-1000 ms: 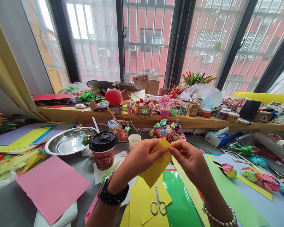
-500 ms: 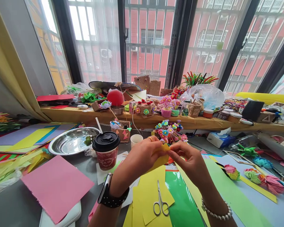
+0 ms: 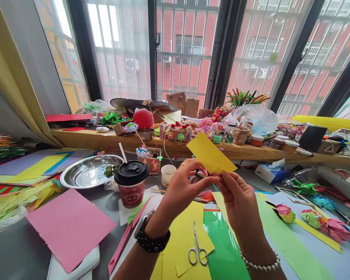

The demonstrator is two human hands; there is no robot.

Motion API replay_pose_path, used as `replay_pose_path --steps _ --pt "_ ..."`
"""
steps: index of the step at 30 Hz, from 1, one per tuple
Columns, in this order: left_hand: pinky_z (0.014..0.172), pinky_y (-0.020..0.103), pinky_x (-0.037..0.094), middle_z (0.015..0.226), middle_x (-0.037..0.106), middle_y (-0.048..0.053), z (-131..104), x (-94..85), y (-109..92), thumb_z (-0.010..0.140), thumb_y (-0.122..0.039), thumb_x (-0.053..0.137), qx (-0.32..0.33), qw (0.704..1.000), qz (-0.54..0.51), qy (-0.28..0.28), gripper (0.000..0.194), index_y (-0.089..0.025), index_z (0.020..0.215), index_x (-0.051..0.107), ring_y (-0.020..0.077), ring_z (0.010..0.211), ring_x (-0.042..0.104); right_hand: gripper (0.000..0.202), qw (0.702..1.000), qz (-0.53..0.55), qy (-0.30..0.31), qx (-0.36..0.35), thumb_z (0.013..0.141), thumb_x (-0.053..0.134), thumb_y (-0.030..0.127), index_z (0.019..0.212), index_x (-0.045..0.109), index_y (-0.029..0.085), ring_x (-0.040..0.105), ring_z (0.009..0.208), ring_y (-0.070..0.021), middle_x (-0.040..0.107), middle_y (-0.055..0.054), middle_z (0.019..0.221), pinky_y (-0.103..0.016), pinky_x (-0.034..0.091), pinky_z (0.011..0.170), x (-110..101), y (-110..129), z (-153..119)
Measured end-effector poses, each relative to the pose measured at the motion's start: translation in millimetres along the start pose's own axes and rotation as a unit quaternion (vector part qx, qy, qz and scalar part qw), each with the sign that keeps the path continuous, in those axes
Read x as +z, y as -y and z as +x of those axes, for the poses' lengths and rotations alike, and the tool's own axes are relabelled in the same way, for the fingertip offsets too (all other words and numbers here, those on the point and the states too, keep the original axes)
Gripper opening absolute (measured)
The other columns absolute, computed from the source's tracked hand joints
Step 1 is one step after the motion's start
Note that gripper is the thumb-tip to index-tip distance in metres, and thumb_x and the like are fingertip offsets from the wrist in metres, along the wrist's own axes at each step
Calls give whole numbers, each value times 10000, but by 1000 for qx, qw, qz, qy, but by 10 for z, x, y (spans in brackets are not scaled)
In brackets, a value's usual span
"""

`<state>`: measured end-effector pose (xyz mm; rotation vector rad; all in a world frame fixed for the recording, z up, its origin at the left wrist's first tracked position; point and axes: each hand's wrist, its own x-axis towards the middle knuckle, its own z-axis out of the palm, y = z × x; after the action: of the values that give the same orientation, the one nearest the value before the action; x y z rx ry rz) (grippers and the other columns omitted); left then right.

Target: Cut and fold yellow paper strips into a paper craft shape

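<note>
A yellow piece of paper (image 3: 211, 153), flat and tilted, is raised above the table. My right hand (image 3: 239, 194) pinches its lower edge between thumb and fingers. Beside it, my left hand (image 3: 183, 186) has its thumb and fingers apart, the thumb tip reaching close to the paper's lower edge and the right fingertips. Below both hands, small scissors (image 3: 196, 247) rest on several sheets of yellow paper (image 3: 177, 233). To their right is a glossy green sheet (image 3: 221, 233).
A lidded drink cup (image 3: 131, 190) with a straw, a metal plate (image 3: 72, 181) and a paper cup (image 3: 167, 175) stand left of the hands. Pink paper (image 3: 71, 229) overlaps a white object. Paper flowers (image 3: 286, 212) lie at right; a tissue pack (image 3: 271, 173) sits behind them.
The yellow paper has swung up and now stands above my hands. My left fingers have come off it and spread, while my right hand has turned upward and keeps hold.
</note>
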<state>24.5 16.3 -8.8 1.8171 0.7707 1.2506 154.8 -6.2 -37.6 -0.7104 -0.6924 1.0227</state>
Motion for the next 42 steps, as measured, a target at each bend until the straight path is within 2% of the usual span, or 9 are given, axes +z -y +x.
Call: replay_pose_path --steps 6,14,17,19,23,26,29,34,42 --pt "820 286 419 955 615 58 3 53 2 761 -337 516 1 998 -45 -50 231 -166 846 645 191 929 545 160 995 -65 73 36 623 679 294 667 647 144 586 565 -120 671 -51 679 -189 450 445 40 -23 -78" --pt "699 262 465 785 644 51 -4 53 -36 745 -359 531 -27 996 -77 -17 247 -137 759 638 167 780 582 209 987 -134 85 -25 658 633 351 692 655 146 554 540 -131 648 -55 644 -223 420 442 12 -26 -56" --pt "687 256 474 813 660 50 -7 8 -59 738 -342 543 -55 992 -109 -20 236 -132 810 622 163 770 601 247 971 -191 100 -100 756 518 380 749 648 170 556 551 -127 646 -43 669 -230 430 463 -35 48 -46" --pt "694 259 482 808 668 50 -12 -30 -83 732 -329 553 -67 991 -118 -20 225 -129 812 617 163 766 614 230 943 -259 100 -184 791 472 350 881 619 198 571 617 -137 643 -42 766 -249 454 509 -73 138 -54" --pt "692 272 503 803 677 56 -32 -80 -133 719 -309 571 -81 988 -129 -13 214 -124 820 610 159 728 632 379 841 -407 168 -315 779 500 185 1145 459 272 556 834 -175 568 -62 1037 -315 485 627 -136 324 -84" --pt "665 251 503 756 674 48 -48 -86 -170 722 -294 568 -74 992 -99 3 194 -125 808 614 145 699 628 433 769 -470 211 -379 783 478 124 1169 451 317 525 915 -193 520 -62 1095 -332 491 648 -164 387 -94" --pt "636 231 497 690 657 31 -60 -72 -208 721 -278 568 -74 995 -67 15 171 -126 776 624 129 663 614 362 729 -498 209 -420 770 511 130 1072 552 326 543 873 -190 532 -56 1050 -325 498 643 -184 392 -93" --pt "599 206 492 697 644 16 -67 -42 -225 689 -244 597 -87 992 -84 40 124 -135 738 632 107 631 600 235 738 -489 198 -421 743 572 152 886 656 319 577 762 -163 575 -34 932 -266 495 555 -213 397 -79" --pt "582 180 477 665 615 -7 -83 -6 -196 680 -210 613 -98 985 -129 61 92 -130 724 621 82 597 586 62 828 -423 204 -306 712 617 215 716 668 251 567 764 -178 592 -24 797 -307 468 668 -198 410 -50"
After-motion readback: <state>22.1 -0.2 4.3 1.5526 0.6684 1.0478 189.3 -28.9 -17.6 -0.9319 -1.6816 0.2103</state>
